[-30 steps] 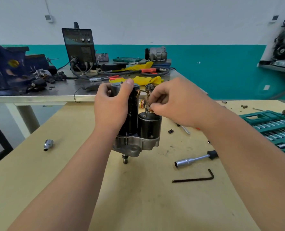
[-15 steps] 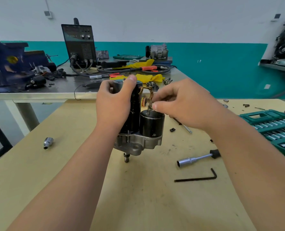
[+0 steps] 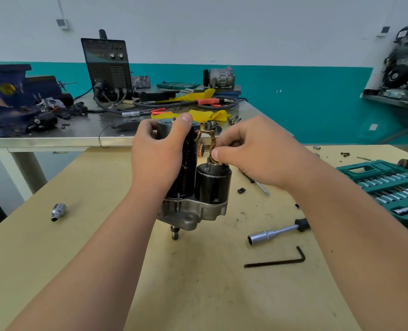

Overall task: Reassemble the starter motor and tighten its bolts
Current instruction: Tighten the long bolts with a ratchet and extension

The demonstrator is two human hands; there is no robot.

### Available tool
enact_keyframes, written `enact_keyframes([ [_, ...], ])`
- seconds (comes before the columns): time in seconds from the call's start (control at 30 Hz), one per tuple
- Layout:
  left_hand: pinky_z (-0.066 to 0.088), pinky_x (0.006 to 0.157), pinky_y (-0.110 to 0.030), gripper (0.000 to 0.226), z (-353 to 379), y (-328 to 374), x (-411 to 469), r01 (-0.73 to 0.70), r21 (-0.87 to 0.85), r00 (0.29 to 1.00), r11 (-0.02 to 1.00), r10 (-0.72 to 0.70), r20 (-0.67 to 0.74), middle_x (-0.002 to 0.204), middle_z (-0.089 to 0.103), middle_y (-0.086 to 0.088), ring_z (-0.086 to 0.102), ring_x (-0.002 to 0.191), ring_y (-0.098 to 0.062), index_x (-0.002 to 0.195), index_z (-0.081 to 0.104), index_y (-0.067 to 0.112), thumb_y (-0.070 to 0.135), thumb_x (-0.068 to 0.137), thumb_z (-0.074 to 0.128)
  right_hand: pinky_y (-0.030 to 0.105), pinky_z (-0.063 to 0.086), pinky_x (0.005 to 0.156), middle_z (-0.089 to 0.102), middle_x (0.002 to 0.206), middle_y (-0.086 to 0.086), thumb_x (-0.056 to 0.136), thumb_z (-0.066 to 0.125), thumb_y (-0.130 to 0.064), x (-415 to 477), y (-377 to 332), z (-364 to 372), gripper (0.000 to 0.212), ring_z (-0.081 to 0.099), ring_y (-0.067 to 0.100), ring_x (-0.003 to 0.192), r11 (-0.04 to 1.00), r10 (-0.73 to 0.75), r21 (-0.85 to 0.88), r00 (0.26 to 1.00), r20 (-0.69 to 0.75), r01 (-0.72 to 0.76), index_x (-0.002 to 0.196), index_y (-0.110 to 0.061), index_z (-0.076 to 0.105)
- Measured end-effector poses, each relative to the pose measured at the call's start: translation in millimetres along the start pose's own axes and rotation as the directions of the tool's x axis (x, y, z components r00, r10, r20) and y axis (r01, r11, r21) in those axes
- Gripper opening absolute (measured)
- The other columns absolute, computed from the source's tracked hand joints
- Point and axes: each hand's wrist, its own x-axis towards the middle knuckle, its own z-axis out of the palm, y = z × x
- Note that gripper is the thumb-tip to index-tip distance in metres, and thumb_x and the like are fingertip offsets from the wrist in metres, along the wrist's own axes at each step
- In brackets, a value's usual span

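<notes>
A starter motor (image 3: pixel 198 192) stands upright on the yellow workbench (image 3: pixel 102 271), black body and black solenoid on a grey cast housing, shaft pointing down. My left hand (image 3: pixel 157 158) grips the top of the tall black body, thumb over its end cap. My right hand (image 3: pixel 253 151) pinches a small fastener on the terminal at the solenoid's top, just under a braided copper lead (image 3: pixel 206 139) that arches between the two cylinders. The fastener itself is mostly hidden by my fingertips.
A socket driver (image 3: pixel 277 232) and a black hex key (image 3: pixel 277 260) lie to the right of the motor. A teal socket set case (image 3: pixel 394 187) sits at the right edge, and a loose socket (image 3: pixel 58 211) lies at the left. A steel bench with a welder (image 3: pixel 107 68) stands behind.
The motor has shifted slightly in view and stands a little straighter. My right fingertips stay at the solenoid terminal and have turned a little; my left grip is unchanged.
</notes>
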Motion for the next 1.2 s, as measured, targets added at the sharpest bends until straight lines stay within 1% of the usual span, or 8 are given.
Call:
enact_keyframes([
  [0.2, 0.041, 0.052, -0.021, 0.053, -2, -1, 0, 0.027, -0.006, 1.0, 1.0, -0.027, 0.003, 0.069, 0.051, 0.01, 0.046, 0.053, 0.0, 0.079, 0.053, 0.022, 0.072, 0.063, 0.058, 0.025, 0.032, 0.048, 0.034, 0.046, -0.008, 0.094, 0.052, -0.05, -5, 4, -7, 0.05, 0.037, 0.004, 0.04, 0.998, 0.053, -0.026, 0.994, -0.096, -0.056, 0.063, -0.01, 0.053],
  [0.47, 0.038, 0.045, -0.013, 0.057, -3, 0, 1, 0.027, -0.023, 1.0, 0.999, -0.027, 0.004, 0.07, 0.052, 0.008, 0.045, 0.052, 0.001, 0.082, 0.055, 0.019, 0.072, 0.062, 0.058, 0.015, 0.035, 0.044, 0.046, 0.049, -0.006, 0.096, 0.049, -0.041, -18, 1, 1, 0.041, 0.039, 0.003, 0.041, 0.995, -0.028, 0.091, 1.0, -0.008, 0.029, 0.066, -0.015, 0.06],
  [0.57, 0.04, 0.045, -0.015, 0.062, -4, -1, 2, 0.037, -0.025, 0.999, 0.999, -0.037, -0.005, 0.072, 0.053, 0.006, 0.046, 0.051, 0.001, 0.086, 0.056, 0.015, 0.071, 0.062, 0.058, 0.034, 0.043, 0.057, 0.044, 0.05, 0.0, 0.095, 0.05, -0.044, -17, 6, -6, 0.048, 0.038, 0.005, 0.04, 0.984, 0.101, 0.157, 0.986, -0.133, -0.079, 0.055, -0.018, 0.052],
  [0.77, 0.034, 0.041, -0.011, 0.052, -5, 2, 1, 0.037, -0.029, 0.999, 0.999, -0.037, 0.0, 0.067, 0.047, 0.008, 0.042, 0.049, 0.0, 0.077, 0.049, 0.02, 0.069, 0.064, 0.058, 0.011, 0.036, 0.051, 0.054, 0.054, -0.036, 0.097, 0.053, -0.033, -25, 0, 7, 0.019, 0.051, -0.018, 0.058, 0.995, -0.044, 0.093, 0.996, 0.075, 0.037, 0.107, -0.034, 0.068],
  [0.9, 0.034, 0.043, -0.01, 0.048, -2, 5, -6, 0.006, -0.011, 1.0, 1.0, -0.006, 0.017, 0.065, 0.049, 0.012, 0.044, 0.051, 0.002, 0.076, 0.051, 0.023, 0.069, 0.064, 0.059, 0.025, 0.041, 0.053, 0.054, 0.047, -0.014, 0.094, 0.054, -0.039, -22, 3, 6, 0.029, 0.048, -0.002, 0.044, 0.99, 0.006, 0.14, 0.999, -0.042, 0.0, 0.072, -0.026, 0.066],
  [1.0, 0.037, 0.045, -0.008, 0.047, 7, 7, -12, -0.018, 0.034, 0.999, 0.999, 0.017, 0.034, 0.07, 0.055, 0.012, 0.05, 0.056, 0.006, 0.082, 0.055, 0.027, 0.069, 0.063, 0.061, 0.042, 0.049, 0.064, 0.051, 0.047, -0.001, 0.094, 0.053, -0.041, -29, 12, -3, 0.039, 0.047, 0.011, 0.046, 0.944, 0.087, 0.316, 0.996, 0.031, -0.092, 0.06, -0.025, 0.064],
  [1.13, 0.043, 0.049, -0.017, 0.049, 5, 9, -5, -0.002, 0.025, 0.998, 1.0, 0.0, 0.057, 0.068, 0.059, 0.011, 0.052, 0.056, 0.001, 0.084, 0.062, 0.02, 0.065, 0.064, 0.064, 0.032, 0.046, 0.057, 0.055, 0.051, -0.007, 0.095, 0.051, -0.034, -36, 60, -21, 0.025, 0.048, 0.008, 0.047, 0.976, 0.188, 0.14, 0.974, -0.127, -0.17, 0.077, -0.035, 0.069],
  [1.2, 0.045, 0.05, -0.02, 0.047, -1, 10, 1, 0.02, 0.045, 0.995, 0.999, -0.025, 0.101, 0.062, 0.061, 0.014, 0.054, 0.053, 0.001, 0.08, 0.065, 0.02, 0.063, 0.061, 0.064, 0.029, 0.044, 0.06, 0.063, 0.07, -0.01, 0.098, 0.048, -0.029, -39, 97, -29, 0.022, 0.054, 0.01, 0.061, 0.934, 0.313, -0.141, 0.941, -0.126, -0.33, 0.088, -0.031, 0.068],
])
